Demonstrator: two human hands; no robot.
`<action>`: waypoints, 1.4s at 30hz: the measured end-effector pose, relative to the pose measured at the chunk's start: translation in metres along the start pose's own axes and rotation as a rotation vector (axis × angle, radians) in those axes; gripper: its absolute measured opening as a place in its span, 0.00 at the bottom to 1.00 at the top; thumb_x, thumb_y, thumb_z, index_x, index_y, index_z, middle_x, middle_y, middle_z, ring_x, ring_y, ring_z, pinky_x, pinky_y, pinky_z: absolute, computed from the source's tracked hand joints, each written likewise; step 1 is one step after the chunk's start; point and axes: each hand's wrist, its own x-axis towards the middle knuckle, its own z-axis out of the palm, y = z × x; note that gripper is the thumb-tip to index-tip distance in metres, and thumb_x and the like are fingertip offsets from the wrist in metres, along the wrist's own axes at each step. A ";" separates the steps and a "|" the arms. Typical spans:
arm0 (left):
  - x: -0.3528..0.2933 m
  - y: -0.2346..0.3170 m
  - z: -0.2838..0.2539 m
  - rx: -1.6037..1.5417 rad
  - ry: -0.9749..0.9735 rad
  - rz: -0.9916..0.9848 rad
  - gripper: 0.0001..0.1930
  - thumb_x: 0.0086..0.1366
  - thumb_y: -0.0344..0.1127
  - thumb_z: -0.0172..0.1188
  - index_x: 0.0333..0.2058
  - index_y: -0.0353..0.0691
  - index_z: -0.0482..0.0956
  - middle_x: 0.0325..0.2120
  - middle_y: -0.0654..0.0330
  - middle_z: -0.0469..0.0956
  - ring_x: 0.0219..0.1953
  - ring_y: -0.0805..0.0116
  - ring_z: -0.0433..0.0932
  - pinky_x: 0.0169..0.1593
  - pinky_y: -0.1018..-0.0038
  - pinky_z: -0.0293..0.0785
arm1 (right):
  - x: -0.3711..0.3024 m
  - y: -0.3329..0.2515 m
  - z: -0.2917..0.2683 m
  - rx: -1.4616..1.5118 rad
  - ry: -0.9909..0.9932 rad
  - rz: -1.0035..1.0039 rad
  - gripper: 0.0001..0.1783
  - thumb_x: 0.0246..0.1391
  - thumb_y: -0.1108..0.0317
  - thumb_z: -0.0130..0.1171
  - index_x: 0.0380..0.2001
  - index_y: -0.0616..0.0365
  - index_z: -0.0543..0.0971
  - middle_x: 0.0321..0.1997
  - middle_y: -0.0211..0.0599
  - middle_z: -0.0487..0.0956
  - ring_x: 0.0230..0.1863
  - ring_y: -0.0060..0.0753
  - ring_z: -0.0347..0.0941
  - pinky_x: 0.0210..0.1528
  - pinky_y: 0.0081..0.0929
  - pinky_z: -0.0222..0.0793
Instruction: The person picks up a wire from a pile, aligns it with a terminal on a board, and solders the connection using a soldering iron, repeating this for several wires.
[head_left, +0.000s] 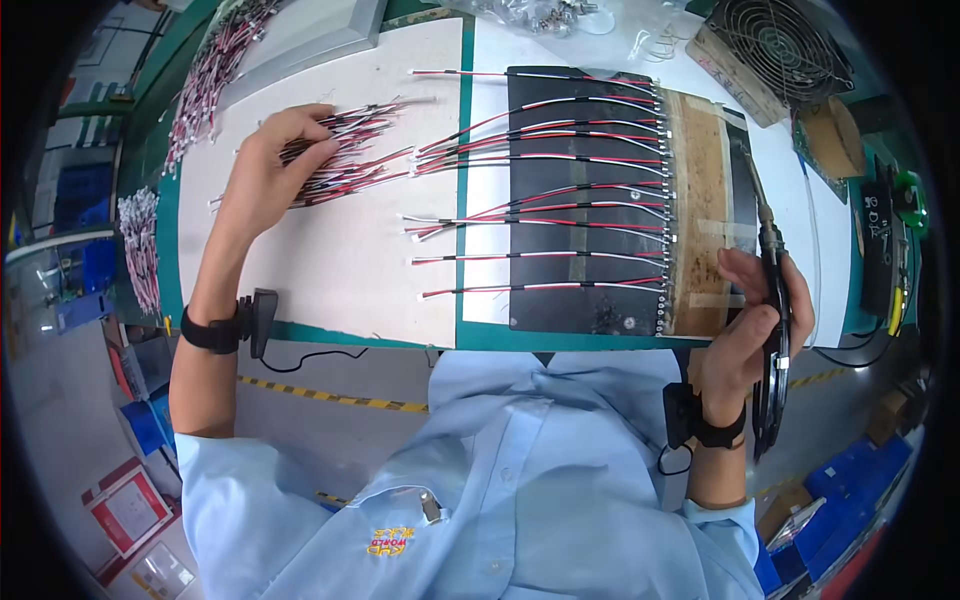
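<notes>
My left hand [262,170] is over a loose pile of thin red, white and black wires [345,180] on the pale board. Its thumb and forefinger are spread, with wires lying between them. In my right hand [755,310] is a soldering iron [771,260] with a black handle, its thin metal tip pointing away from me. That hand is beside the right edge of a black fixture plate [545,240]. Across the plate lies a row of wire pairs [585,210], their right ends at a strip of small contacts [664,200] and their white connectors toward the left.
Brownish board [700,190] with tape adjoins the contact strip. Further wire bundles [215,70] hang at the far left, another [140,245] below them. A round fan grille [780,45] stands at the back right, by clear plastic bags [540,14]. The green table edge [400,337] is near me.
</notes>
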 end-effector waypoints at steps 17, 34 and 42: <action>0.050 0.020 0.017 -0.047 0.244 0.291 0.04 0.66 0.27 0.58 0.39 0.35 0.76 0.48 0.55 0.79 0.49 0.65 0.77 0.54 0.73 0.69 | -0.006 0.008 0.000 0.038 0.144 0.046 0.28 0.69 0.51 0.40 0.55 0.69 0.61 0.37 0.58 0.80 0.37 0.43 0.81 0.43 0.33 0.77; -0.028 0.209 0.061 -1.020 -0.558 -0.401 0.05 0.66 0.27 0.59 0.36 0.32 0.74 0.27 0.62 0.78 0.29 0.79 0.77 0.31 0.84 0.69 | -0.019 -0.074 -0.004 0.289 -0.273 0.179 0.24 0.52 0.71 0.65 0.51 0.64 0.70 0.41 0.47 0.80 0.41 0.33 0.80 0.43 0.27 0.75; -0.028 0.240 0.076 -1.025 -0.654 -0.354 0.06 0.65 0.28 0.60 0.34 0.30 0.74 0.25 0.58 0.79 0.26 0.81 0.76 0.24 0.86 0.63 | -0.022 -0.077 -0.004 0.625 -0.136 0.294 0.23 0.46 0.78 0.68 0.48 0.62 0.76 0.38 0.43 0.82 0.38 0.29 0.81 0.40 0.23 0.76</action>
